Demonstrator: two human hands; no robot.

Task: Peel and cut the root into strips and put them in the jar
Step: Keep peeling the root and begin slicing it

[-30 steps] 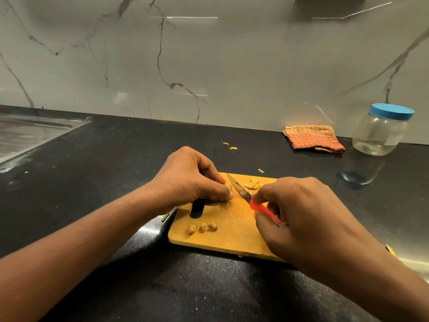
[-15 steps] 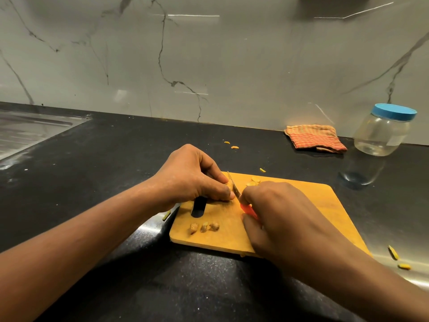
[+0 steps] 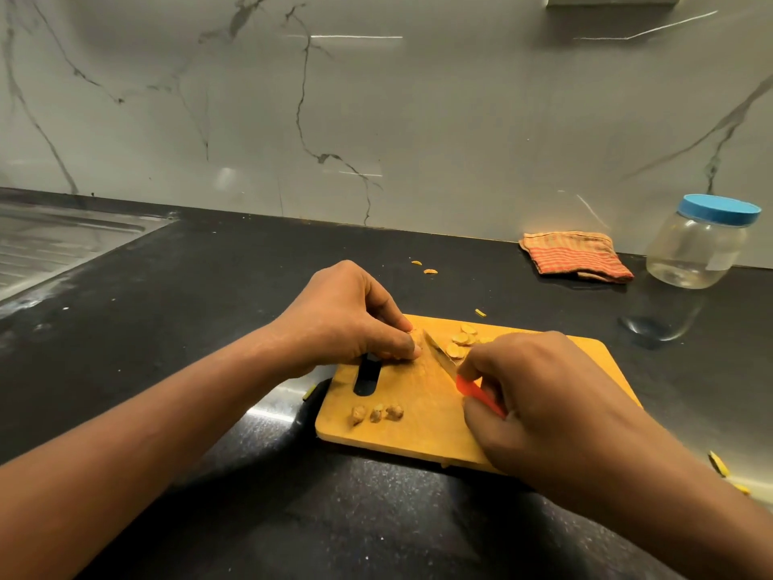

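Observation:
A yellow cutting board (image 3: 422, 429) lies on the black counter. My left hand (image 3: 347, 320) pinches a small piece of yellowish root (image 3: 417, 337) against the board; most of the root is hidden by my fingers. My right hand (image 3: 531, 395) grips a knife with a red handle (image 3: 477, 393), its blade (image 3: 439, 351) resting right beside the root. Several cut slices (image 3: 462, 343) lie just behind the blade. Three brownish root bits (image 3: 376, 413) sit near the board's front left. A clear jar with a blue lid (image 3: 698, 244) stands at the far right, lid on.
A folded orange striped cloth (image 3: 575, 257) lies by the marble wall next to the jar. A steel sink drainer (image 3: 50, 249) is at the far left. Small yellow scraps (image 3: 424, 267) dot the counter behind the board, and more scraps (image 3: 719, 464) lie at the right.
My right hand has drawn the knife back to the right, away from my left fingertips, and the cut slices behind the blade show again. My left hand stays on the root.

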